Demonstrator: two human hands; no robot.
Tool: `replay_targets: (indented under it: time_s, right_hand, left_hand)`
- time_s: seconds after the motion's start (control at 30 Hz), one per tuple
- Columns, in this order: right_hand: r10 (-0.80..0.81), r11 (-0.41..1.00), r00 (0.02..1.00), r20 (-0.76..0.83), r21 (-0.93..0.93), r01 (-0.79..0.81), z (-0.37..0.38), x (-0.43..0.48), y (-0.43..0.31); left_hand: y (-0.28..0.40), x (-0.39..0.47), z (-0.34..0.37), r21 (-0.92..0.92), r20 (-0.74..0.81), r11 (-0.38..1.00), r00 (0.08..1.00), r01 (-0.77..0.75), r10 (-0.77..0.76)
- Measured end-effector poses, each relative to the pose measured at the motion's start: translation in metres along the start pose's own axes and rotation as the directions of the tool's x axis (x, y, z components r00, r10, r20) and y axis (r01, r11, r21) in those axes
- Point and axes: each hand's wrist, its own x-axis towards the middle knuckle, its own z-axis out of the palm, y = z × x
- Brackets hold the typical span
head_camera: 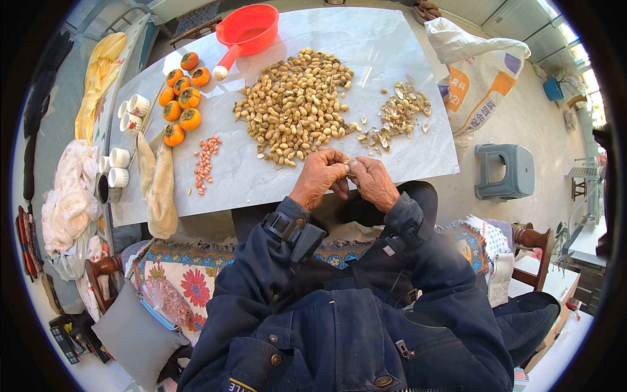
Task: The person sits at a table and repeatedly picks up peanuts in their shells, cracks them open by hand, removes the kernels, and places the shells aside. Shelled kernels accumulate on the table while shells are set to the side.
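Note:
My left hand [321, 177] and my right hand [373, 180] meet at the table's near edge. Their fingertips pinch a small peanut [347, 165], mostly covered by the fingers. Just beyond them rises a large heap of unshelled peanuts [296, 105] on the marbled table [230, 181]. To the right of the heap lies a looser pile of broken peanut shells [399, 112]. Shelled pink peanut kernels [206, 161] are gathered left of my left hand, with a few strays around them.
Several persimmons [188, 98], white cups [138, 105] and a beige cloth [159, 186] occupy the table's left side. A red plastic dipper [252, 30] stands at the far edge. Right of the table are a woven feed sack [477, 78] and a grey plastic stool [504, 171].

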Motion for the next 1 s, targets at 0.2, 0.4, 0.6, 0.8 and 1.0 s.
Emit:
replay_targets:
  time_s: [0.2,0.4,0.6,0.8,1.0]
  right_hand:
    - [0.095,0.993,0.994,-0.061,-0.064,-0.099,-0.008,-0.004,0.012]
    - [-0.01,0.98,0.995,-0.096,-0.197,-0.009,-0.019,-0.007,0.021]
    - [0.07,0.987,0.996,-0.06,-0.143,-0.078,-0.017,-0.005,0.022]
    - [0.135,0.991,0.989,-0.053,0.017,-0.135,-0.019,-0.008,0.018]
    - [0.239,0.926,0.97,0.044,0.29,-0.241,-0.021,-0.009,0.007]
  left_hand:
    - [-0.001,0.016,0.016,0.163,-0.034,0.986,0.999,0.039,-0.034]
    - [-0.007,0.026,0.023,0.275,-0.021,0.959,0.998,0.065,-0.062]
    - [-0.009,0.023,0.019,0.363,-0.057,0.931,0.998,0.047,-0.028]
    - [-0.008,0.028,0.02,0.419,-0.017,0.907,0.999,0.032,-0.028]
    - [-0.007,0.026,0.02,0.343,-0.007,0.939,0.999,0.034,-0.034]
